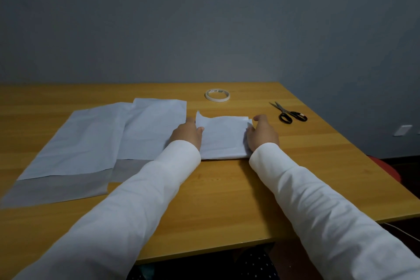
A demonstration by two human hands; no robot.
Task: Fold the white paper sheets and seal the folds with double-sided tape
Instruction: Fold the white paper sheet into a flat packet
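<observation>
Both hands, left hand (186,132) and right hand (261,134), press flat-fingered on a small folded white paper sheet (223,137) mid-table; the white tape roll (217,95) beyond bears an unreadable green label.

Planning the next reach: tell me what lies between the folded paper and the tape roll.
Head view: only bare wooden table separates the folded paper from the tape roll.
</observation>
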